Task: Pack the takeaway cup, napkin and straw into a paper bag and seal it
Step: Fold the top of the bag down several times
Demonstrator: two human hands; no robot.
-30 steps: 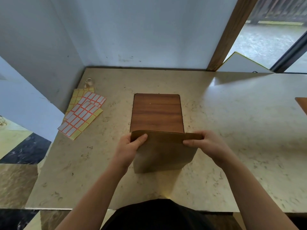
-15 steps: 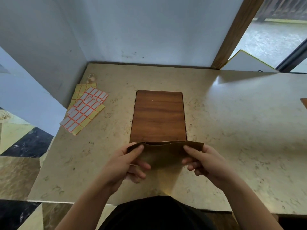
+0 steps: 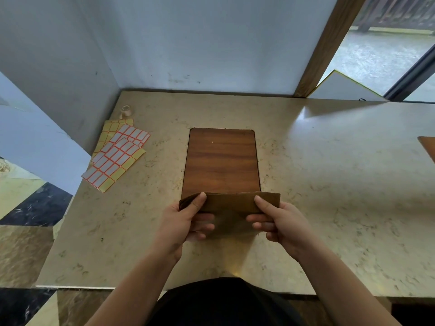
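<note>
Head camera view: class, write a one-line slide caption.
Both hands, left hand and right hand, pinch the brown paper bag's top edge above the beige stone counter.

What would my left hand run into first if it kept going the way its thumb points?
Probably the wooden board: the left hand pinches the bag with its thumb aimed away from the body, and the board lies just beyond the bag's top edge. Height above it is unclear.

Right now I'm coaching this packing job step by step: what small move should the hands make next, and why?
Probably pull the two top edges apart to open the paper bag. The left hand and right hand pinch its top edge from either side, thumbs on the near face, and the left corner is just starting to gape. It still looks flat, so nothing could go in yet.
</note>
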